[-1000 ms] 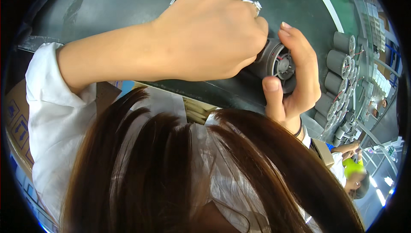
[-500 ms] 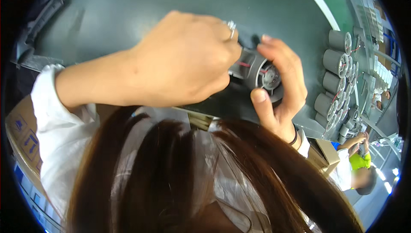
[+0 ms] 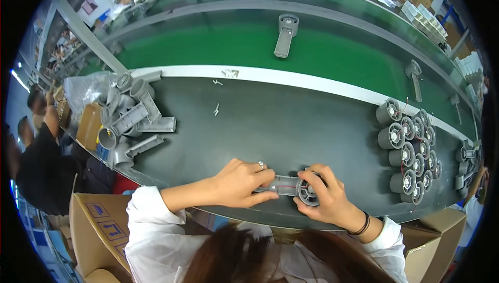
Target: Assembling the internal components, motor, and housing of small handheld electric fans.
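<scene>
At the table's [image 3: 234, 132] near edge, left hand [image 3: 243, 183] grips grey handle [image 3: 286, 185], right hand [image 3: 326, 192] its fan end [image 3: 307, 193]: perhaps fitting, next needing steady alignment.

L end of grey hsg [image 3: 287, 181] hidden behind L-hand fingers [image 3: 263, 178]

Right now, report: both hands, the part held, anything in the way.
Left hand gripping the handle, right hand around the fan end. Gray handled fan housing, red wire showing inside. Gray housing pile left, fan cylinders right, both apart from hands.
</scene>
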### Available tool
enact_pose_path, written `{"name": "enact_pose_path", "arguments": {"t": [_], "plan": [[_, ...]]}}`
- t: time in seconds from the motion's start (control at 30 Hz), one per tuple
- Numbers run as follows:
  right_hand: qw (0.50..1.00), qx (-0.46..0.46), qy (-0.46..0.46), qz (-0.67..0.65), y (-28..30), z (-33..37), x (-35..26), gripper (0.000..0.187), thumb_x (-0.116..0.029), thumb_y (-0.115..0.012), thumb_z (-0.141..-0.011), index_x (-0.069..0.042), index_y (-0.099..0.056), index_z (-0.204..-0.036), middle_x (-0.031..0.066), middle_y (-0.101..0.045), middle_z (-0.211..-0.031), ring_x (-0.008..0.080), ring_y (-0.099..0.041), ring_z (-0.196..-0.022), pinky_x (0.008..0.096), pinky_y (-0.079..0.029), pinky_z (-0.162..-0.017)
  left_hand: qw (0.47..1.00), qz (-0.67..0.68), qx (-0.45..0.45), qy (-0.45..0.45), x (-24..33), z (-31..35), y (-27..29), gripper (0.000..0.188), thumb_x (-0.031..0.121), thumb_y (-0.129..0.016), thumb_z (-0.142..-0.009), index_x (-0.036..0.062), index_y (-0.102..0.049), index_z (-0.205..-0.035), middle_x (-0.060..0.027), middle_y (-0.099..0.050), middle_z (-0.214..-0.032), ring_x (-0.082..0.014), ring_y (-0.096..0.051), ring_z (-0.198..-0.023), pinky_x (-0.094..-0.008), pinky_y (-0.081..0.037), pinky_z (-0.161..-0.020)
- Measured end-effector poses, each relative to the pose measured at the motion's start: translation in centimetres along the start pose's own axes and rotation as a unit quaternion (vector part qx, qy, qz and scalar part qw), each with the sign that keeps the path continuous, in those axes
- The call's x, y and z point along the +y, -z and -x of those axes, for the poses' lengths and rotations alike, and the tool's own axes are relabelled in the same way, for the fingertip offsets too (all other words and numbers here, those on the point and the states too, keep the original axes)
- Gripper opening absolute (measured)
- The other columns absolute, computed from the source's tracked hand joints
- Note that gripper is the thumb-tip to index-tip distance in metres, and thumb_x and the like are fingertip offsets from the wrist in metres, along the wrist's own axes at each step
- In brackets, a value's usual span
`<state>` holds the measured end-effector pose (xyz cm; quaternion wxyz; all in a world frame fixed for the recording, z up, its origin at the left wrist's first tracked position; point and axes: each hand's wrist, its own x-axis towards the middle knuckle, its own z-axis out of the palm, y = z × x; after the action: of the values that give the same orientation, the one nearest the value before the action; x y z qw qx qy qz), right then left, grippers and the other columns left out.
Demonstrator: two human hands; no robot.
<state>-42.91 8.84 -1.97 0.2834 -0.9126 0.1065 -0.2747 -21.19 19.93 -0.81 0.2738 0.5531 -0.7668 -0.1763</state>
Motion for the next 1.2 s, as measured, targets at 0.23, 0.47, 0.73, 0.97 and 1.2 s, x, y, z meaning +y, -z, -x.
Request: {"name": "enact_pose_path", "arguments": {"t": [0.23, 0.47, 0.73, 0.97, 1.2], "plan": [[0.997, 0.07, -0.021, 0.031, 0.1, 0.4, 0.1, 0.06, -0.004, -0.076, -0.065, 0.001, -0.05, -0.119, 0.018, -0.056, -0.109, 0.028, -0.063, -0.085, 0.0324, -0.054, -0.065, 0.997, -0.003, 0.015, 0.082, -1.1, -0.2, 2.5, 0.035, 0.026, -0.081, -0.068, 0.0067, -0.052, -0.066, -0.0069, -0.054, -0.059, -0.0227, -0.053, -0.051, -0.032, -0.039, -0.048], [0.995, 0.016, -0.001, 0.095, 0.4, 1.4, 0.8, 0.036, 0.002, -0.066, -0.074, 0.0, -0.056, -0.109, 0.0118, -0.06, -0.098, 0.024, -0.063, -0.071, 0.0308, -0.052, -0.054, 0.9, -0.109, 0.29, 0.306, -12.0, -4.4, 9.0, 0.03, 0.021, -0.075, -0.069, 0.0021, -0.052, -0.063, -0.0102, -0.057, -0.059, -0.0171, -0.055, -0.058, -0.032, -0.043, -0.056], [0.994, 0.01, 0.008, 0.112, 1.3, 1.3, 0.6, 0.031, -0.002, -0.067, -0.075, -0.001, -0.058, -0.104, 0.0115, -0.06, -0.094, 0.0255, -0.061, -0.065, 0.0324, -0.05, -0.049, 0.83, -0.29, 0.344, 0.33, -27.9, -10.2, 13.3, 0.022, 0.02, -0.07, -0.072, -0.0012, -0.064, -0.072, -0.0205, -0.065, -0.071, -0.0359, -0.065, -0.072, -0.0432, -0.051, -0.068], [0.994, 0.023, -0.009, 0.11, 1.6, 1.3, 0.1, 0.034, -0.006, -0.068, -0.074, -0.001, -0.057, -0.106, 0.0121, -0.059, -0.096, 0.0269, -0.061, -0.066, 0.0338, -0.05, -0.053, 0.797, -0.302, 0.318, 0.415, -29.3, -10.8, 14.3, 0.03, 0.027, -0.072, -0.073, -0.0006, -0.065, -0.083, -0.0236, -0.065, -0.091, -0.0366, -0.063, -0.09, -0.0453, -0.05, -0.078], [0.99, -0.034, -0.039, 0.129, 2.1, 1.9, 0.1, 0.037, -0.01, -0.071, -0.071, -0.003, -0.057, -0.105, 0.0116, -0.058, -0.098, 0.028, -0.062, -0.074, 0.0357, -0.05, -0.059, 0.807, -0.39, 0.136, 0.422, -23.4, -7.5, 20.7, 0.036, 0.036, -0.076, -0.065, 0.0069, -0.067, -0.085, -0.0168, -0.067, -0.093, -0.0323, -0.064, -0.091, -0.0434, -0.051, -0.077]]}}
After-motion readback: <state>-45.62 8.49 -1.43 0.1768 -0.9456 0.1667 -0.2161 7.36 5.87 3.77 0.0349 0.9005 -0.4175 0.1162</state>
